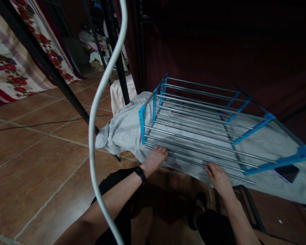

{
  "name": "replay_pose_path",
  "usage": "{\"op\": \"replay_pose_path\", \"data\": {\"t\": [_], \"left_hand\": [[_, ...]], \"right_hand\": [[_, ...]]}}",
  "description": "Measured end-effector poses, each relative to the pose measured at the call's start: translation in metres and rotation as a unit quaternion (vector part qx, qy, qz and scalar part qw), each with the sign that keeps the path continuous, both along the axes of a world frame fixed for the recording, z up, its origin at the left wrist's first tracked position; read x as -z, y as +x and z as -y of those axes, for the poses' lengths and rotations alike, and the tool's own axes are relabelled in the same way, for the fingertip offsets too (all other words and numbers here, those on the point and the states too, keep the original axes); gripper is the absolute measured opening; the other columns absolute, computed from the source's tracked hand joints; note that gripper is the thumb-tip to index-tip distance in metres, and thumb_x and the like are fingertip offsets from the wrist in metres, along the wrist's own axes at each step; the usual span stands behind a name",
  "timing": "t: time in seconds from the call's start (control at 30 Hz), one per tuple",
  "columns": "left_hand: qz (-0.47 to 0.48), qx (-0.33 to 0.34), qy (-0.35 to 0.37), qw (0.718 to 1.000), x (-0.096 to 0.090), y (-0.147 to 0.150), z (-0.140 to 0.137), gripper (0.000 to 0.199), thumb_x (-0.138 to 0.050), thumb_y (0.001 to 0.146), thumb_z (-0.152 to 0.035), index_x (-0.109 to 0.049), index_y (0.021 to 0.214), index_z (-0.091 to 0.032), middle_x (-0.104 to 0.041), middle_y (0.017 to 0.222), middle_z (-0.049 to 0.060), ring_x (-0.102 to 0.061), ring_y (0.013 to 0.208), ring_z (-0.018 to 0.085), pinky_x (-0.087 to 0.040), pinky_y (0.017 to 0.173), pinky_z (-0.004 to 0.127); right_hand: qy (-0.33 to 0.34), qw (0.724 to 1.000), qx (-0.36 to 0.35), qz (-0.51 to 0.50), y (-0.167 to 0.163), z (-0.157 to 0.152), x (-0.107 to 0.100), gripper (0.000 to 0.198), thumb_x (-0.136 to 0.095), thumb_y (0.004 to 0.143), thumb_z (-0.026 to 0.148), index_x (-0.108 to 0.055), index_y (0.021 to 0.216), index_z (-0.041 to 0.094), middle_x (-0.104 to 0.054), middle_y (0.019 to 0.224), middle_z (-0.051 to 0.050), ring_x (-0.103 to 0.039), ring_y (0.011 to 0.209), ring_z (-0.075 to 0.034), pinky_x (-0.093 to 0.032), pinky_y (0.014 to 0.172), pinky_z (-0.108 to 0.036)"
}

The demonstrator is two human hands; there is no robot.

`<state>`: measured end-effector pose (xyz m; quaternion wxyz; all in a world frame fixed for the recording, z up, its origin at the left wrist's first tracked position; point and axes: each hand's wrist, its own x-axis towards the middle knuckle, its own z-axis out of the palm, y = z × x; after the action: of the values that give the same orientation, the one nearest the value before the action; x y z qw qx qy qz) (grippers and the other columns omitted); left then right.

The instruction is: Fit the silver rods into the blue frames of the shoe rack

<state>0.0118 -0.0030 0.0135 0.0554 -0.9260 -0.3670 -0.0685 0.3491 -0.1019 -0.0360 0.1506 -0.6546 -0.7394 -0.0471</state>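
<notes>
A rack of thin metal rods (191,119) with blue plastic brackets (142,125) lies on a grey blanket in front of me. Along its near side runs one metal rod (187,158), whose right end stops apart from the blue bracket on that side. Its left end is close to the near left bracket. My left hand (158,158), with a black band on the wrist, is closed over this rod near the left end. Farther right, my right hand (218,177) has its fingers closed around the same rod; the thumb is partly hidden.
The grey blanket (127,131) covers a low bench-like surface. A phone (287,173) lies under the rack's right corner. A white cable (93,115) hangs close before the camera. Dark metal poles (121,68), a floral curtain (20,58) and tiled floor (40,163) are leftward.
</notes>
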Motion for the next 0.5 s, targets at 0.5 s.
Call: {"op": "replay_pose_path", "data": {"t": [0.5], "left_hand": [[0.003, -0.006, 0.006, 1.000, 0.0027, 0.0009, -0.0011, 0.023, -0.042, 0.090, -0.010, -0.060, 0.103, -0.018, -0.061, 0.100, 0.007, -0.055, 0.096, 0.021, -0.041, 0.084, 0.036]], "right_hand": [[0.004, 0.999, -0.023, -0.028, -0.0053, -0.0034, 0.0006, 0.027, -0.042, 0.096, 0.038, -0.058, 0.112, 0.024, -0.065, 0.105, -0.008, -0.062, 0.096, -0.027, -0.047, 0.084, -0.040]]}}
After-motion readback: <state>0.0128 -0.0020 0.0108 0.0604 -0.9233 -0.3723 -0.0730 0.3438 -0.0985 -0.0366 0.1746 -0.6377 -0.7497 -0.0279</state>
